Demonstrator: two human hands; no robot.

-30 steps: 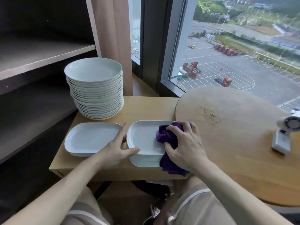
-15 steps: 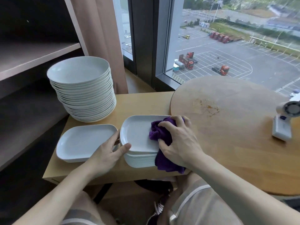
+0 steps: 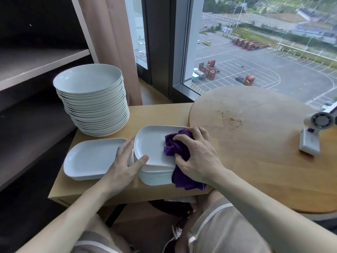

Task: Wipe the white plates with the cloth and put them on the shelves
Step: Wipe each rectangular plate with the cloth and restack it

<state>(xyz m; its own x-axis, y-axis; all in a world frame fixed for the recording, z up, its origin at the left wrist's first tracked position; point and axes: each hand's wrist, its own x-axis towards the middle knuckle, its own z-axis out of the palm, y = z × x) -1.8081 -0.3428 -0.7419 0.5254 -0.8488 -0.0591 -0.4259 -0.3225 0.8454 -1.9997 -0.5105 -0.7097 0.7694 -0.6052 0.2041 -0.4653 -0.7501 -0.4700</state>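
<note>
Wooden table (image 3: 160, 114), purple cloth (image 3: 176, 149) under right grip (image 3: 198, 157), atop plate stack (image 3: 151, 143)

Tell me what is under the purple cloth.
The top plate of the square white stack; the cloth drapes over the stack's front edge. The plate's surface beneath it is hidden.

1. A room high up in a building: the window (image 3: 228, 30) overlooks a parking lot (image 3: 284, 70) with trucks (image 3: 207, 70).
2. Probably a dining place: stacked white plates (image 3: 94, 106), wooden tables (image 3: 255, 152), shelves (image 3: 36, 64).
</note>
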